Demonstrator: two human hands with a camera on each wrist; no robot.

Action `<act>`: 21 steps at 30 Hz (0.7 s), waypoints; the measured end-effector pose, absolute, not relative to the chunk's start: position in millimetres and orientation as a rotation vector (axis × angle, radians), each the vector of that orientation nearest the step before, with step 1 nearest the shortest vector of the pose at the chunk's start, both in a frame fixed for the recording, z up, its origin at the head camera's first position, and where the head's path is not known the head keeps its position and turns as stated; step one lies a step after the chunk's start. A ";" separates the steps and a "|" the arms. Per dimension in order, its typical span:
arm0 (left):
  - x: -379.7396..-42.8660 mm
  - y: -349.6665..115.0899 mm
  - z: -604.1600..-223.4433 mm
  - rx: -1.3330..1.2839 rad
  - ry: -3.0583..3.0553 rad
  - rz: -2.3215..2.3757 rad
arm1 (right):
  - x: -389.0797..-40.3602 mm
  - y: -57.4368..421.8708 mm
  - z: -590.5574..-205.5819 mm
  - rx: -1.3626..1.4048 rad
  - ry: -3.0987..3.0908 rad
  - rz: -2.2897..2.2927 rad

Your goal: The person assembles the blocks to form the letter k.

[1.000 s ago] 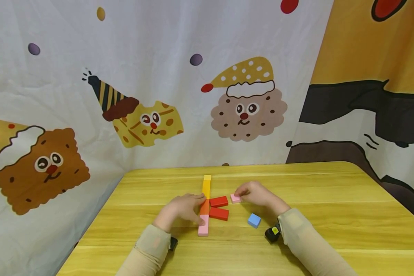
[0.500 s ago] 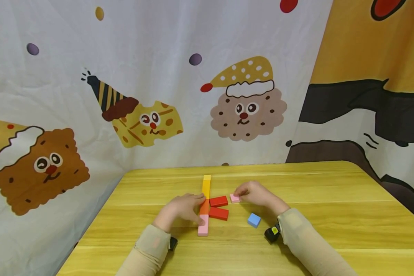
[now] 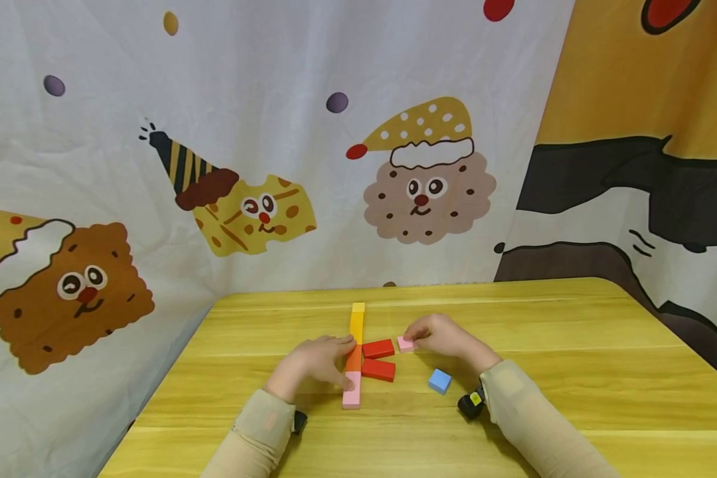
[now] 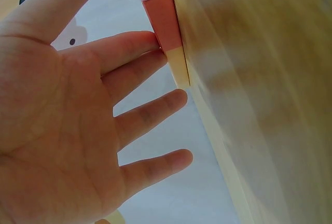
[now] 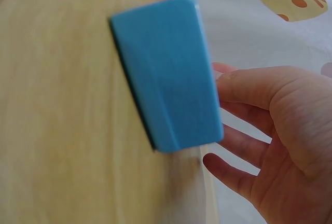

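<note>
A straight row of blocks runs away from me: a pink block [image 3: 351,398] nearest, then an orange block [image 3: 354,360], a yellow block [image 3: 356,326] and a light-yellow block [image 3: 358,307]. My left hand [image 3: 318,358] rests along the row's left side, thumb on the pink block, fingers extended against the orange and yellow ones. Two red blocks, a far one [image 3: 378,348] and a near one [image 3: 378,370], stick out rightward from the row. My right hand [image 3: 445,334] pinches a small pink block [image 3: 405,344] just right of the far red block; the right wrist view hides that pinch.
A blue block [image 3: 439,381] lies in front of the right hand, large in the right wrist view. The wooden table [image 3: 544,372] reaches back to a cartoon-printed cloth [image 3: 311,79]. Black wrist devices sit at both cuffs.
The right hand has edged its pink block very slightly left, narrowing the gap to the far red block. The left hand and the row look unmoved.
</note>
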State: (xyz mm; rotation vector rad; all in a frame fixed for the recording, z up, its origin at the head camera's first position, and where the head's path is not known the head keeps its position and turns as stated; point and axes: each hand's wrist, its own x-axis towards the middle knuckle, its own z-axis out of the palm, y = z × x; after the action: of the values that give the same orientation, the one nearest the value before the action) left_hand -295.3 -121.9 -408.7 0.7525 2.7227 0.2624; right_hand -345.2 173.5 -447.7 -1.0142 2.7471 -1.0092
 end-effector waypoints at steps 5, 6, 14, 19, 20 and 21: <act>-295.4 -121.8 -408.4 0.754 2.721 0.263 | -345.2 172.5 -448.1 -1.027 2.739 -1.020; -295.2 -121.8 -408.1 0.754 2.720 0.266 | -345.1 172.3 -448.1 -1.032 2.737 -1.023; -293.9 -121.9 -407.0 0.747 2.715 0.284 | -344.4 171.4 -448.5 -1.035 2.727 -1.029; -293.2 -121.7 -406.3 0.746 2.713 0.289 | -345.1 171.3 -449.4 -1.036 2.726 -1.031; -293.1 -121.4 -405.7 0.745 2.713 0.291 | -345.2 171.4 -449.5 -1.039 2.726 -1.032; -293.1 -121.3 -405.4 0.743 2.713 0.293 | -345.2 171.5 -449.4 -1.041 2.726 -1.031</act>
State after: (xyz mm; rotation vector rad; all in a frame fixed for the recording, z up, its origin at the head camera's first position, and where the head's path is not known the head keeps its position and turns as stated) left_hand -293.1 -121.3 -405.4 0.7431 2.7128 0.2927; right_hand -345.2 171.5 -449.4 -1.0412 2.7256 -1.0314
